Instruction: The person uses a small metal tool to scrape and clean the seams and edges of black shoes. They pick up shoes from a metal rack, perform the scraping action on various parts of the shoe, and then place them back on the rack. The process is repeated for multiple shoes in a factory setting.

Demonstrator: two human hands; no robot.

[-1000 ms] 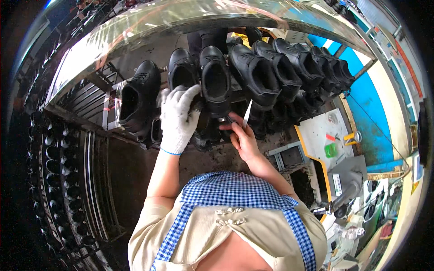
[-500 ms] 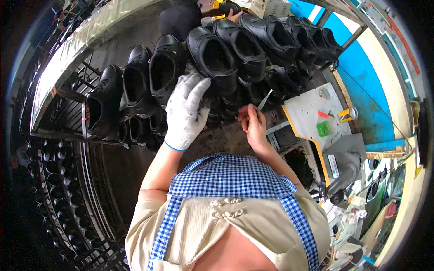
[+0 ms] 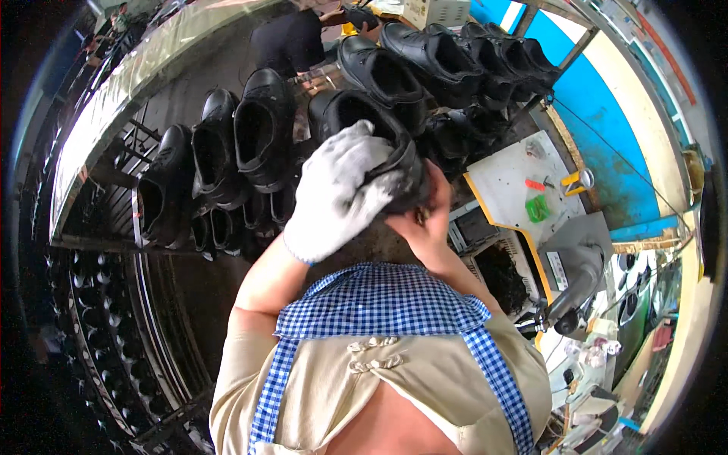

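A black lace-up shoe is tilted up in front of me, its toe pointing away and its dark opening facing up. My left hand, in a white knitted glove with dark smudges, is closed round the shoe's heel and collar. Against the right side of that heel my bare right hand has curled fingers. Half a second ago it gripped a small knife with a thin pale blade; the blade is now hidden behind the shoe and fingers.
Rows of black shoes stand on a rack, with more beneath. To the right are a white machine table with a green item, a yellow tape roll and a grey machine arm. Another person works beyond the rack.
My left hand has drawn the shoe from the row toward me and tilted it. My right hand has moved up to its heel, and the knife blade has gone out of sight.
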